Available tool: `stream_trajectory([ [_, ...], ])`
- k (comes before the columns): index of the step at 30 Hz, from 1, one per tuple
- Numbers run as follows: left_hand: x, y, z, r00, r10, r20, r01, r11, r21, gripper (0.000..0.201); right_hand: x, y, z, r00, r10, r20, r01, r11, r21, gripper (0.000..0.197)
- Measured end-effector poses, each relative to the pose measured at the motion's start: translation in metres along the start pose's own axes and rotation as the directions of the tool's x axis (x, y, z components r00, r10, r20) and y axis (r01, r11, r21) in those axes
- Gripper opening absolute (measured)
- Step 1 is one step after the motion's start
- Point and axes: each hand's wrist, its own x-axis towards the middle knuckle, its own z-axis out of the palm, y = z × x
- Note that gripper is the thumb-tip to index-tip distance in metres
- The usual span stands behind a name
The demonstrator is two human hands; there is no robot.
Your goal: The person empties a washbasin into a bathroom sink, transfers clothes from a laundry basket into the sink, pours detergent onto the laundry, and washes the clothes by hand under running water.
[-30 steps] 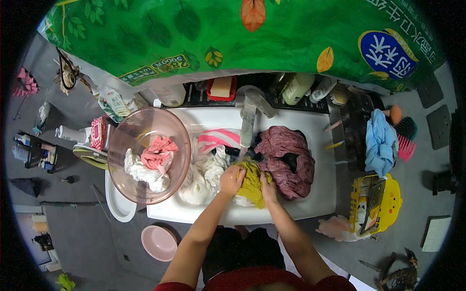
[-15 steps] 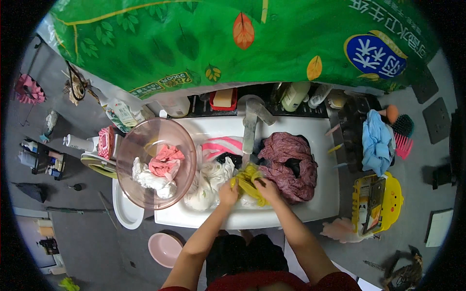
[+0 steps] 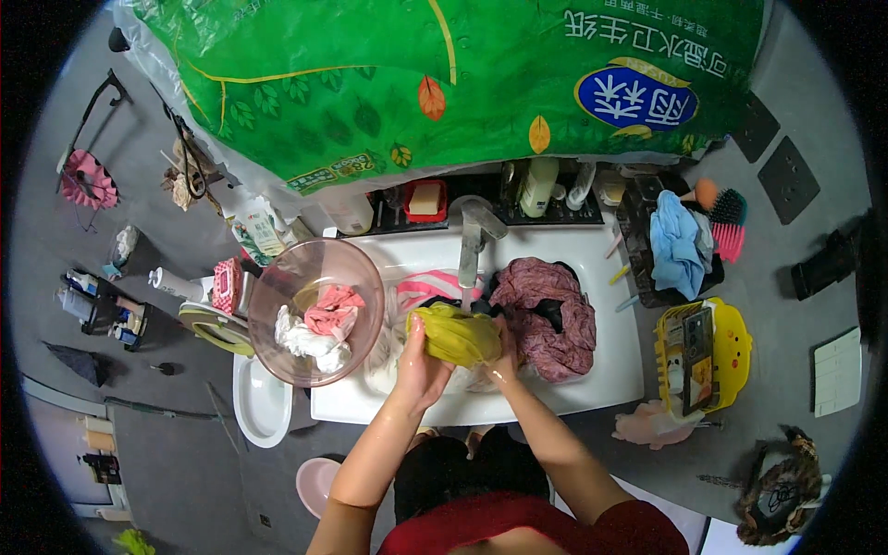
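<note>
A wet yellow-green cloth (image 3: 451, 337) is bunched up under the faucet (image 3: 471, 245) in a white sink (image 3: 606, 388). My left hand (image 3: 424, 368) cups its left side with the fingers closed round it. At its right end my right hand (image 3: 504, 356) grips the fabric, with some fingers hidden behind it. Water seems to run from the spout onto the cloth. To the right lies a heaped mauve garment (image 3: 555, 347) with a dark piece in its middle. White cloth (image 3: 381, 361) and a pink-and-white striped cloth (image 3: 430, 285) lie to the left, partly covered.
A clear pinkish basin (image 3: 265, 347) with pink and white cloths overlaps the sink's left side. Behind stand a red soap dish (image 3: 441, 213) and a pale green bottle (image 3: 536, 190). A large green plastic package (image 3: 324, 102) hangs over the far side. A yellow basket (image 3: 731, 361) stands right.
The yellow-green cloth has gone from loose and crumpled to a rounded, fuller bundle, raised in both hands. My left hand has turned to cup it. The whole view has shifted slightly.
</note>
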Motion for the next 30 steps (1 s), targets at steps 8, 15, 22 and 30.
stream_trajectory([
  [8, 0.019, 0.012, -0.069, 0.950, 0.270, -0.158, -0.141, 0.820, 0.555, 0.039, 0.037, -0.002, -0.044, 0.913, 0.316, 0.259, -0.406, 0.769, 0.493, 0.040],
  [15, 0.073, -0.062, -0.165, 0.945, 0.324, -0.046, 0.111, -0.185, 0.976, 0.045, 0.020, -0.011, -0.002, 0.903, 0.157, 0.399, -0.001, 0.931, -0.364, 0.069],
  [22, 0.097, -0.111, -0.210, 0.975, 0.040, -0.218, 0.172, -0.760, 0.626, 0.064, -0.024, 0.047, 0.068, 0.836, 0.308, 0.454, -0.014, 0.840, -0.543, 0.034],
  [30, 0.113, -0.120, -0.309, 0.933, -0.231, -0.275, 0.025, -0.722, 0.691, 0.057, -0.017, 0.062, 0.130, 0.720, 0.388, 0.576, -0.268, 0.920, -0.284, 0.050],
])
